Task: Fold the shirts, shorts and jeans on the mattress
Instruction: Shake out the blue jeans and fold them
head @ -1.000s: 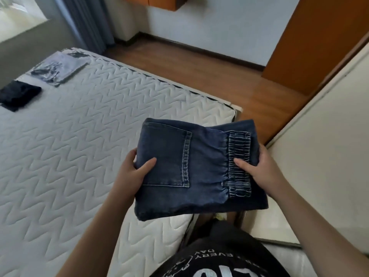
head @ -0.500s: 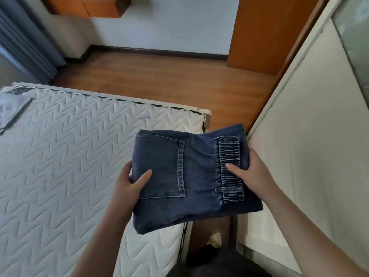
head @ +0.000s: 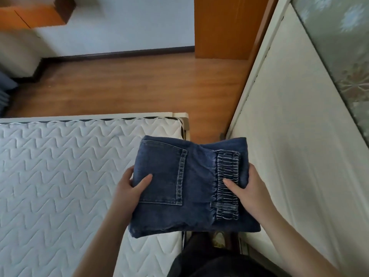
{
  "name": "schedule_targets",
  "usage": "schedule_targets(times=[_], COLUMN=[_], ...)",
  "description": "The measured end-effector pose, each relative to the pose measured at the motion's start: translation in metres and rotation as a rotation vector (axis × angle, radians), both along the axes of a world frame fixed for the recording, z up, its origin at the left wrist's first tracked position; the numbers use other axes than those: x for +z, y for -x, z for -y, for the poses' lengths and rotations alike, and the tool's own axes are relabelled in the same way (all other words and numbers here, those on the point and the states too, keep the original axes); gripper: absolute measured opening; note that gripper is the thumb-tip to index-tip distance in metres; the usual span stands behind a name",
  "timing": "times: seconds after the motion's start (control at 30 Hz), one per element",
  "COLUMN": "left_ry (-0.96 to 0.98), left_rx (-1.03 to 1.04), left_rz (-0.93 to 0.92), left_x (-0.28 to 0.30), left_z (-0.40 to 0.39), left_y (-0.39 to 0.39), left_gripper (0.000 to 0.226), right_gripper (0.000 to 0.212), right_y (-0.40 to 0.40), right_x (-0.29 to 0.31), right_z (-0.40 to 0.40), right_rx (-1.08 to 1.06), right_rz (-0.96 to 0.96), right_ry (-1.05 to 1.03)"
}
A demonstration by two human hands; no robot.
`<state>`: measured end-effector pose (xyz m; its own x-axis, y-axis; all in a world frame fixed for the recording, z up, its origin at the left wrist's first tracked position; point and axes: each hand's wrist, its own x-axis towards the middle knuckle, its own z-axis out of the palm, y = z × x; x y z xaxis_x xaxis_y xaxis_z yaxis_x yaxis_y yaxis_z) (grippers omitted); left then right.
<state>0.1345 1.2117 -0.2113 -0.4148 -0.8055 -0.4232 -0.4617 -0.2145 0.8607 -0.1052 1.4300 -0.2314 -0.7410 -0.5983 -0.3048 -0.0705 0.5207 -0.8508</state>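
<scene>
Denim jeans (head: 191, 184), folded into 1 thick pad, held in the air over the mattress (head: 60, 166) corner. Left hand (head: 129, 186) and right hand (head: 247, 188) clamp opposite edges, thumbs on top. Likely heavy, soft, non-slip; support both sides or layers sag open.

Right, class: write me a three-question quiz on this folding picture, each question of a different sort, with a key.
1. True or false: the folded jeans lie flat in the middle of the mattress.
2. Which part of the jeans does the thumb of the right hand press? A) the back pocket B) the gathered elastic waistband C) a leg hem
3. Fill in: the left hand grips the jeans at the edge nearest the ____ pocket.

Key
1. False: both hands hold them up at the mattress corner.
2. B
3. back
</scene>
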Motion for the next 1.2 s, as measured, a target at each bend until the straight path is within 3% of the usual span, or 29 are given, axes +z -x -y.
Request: schedule_targets(times=[0.23,0.57,0.9,1.2], left_ry=[0.010,0.020,-0.019,-0.028], left_rx=[-0.097,-0.152,0.058,0.357], left_rz=[0.023,-0.027,-0.100,-0.105], left_x=[-0.007,-0.001,0.000,-0.005], left_z=[0.054,0.121,0.173,0.250], left_y=[0.040,0.080,0.107,0.168], left_gripper=[0.055,0.048,0.033,0.032], right_gripper=[0.053,0.052,0.059,0.049], right_y=[0.027,0.070,0.136,0.239], right_x=[0.008,0.022,0.025,0.014], right_z=[0.048,0.106,0.210,0.387], right_rx=[-0.030,-0.048,0.134,0.424], right_rz=[-0.032,-0.076,-0.078,-0.061], right_ry=[-0.030,-0.045,-0.005,0.013])
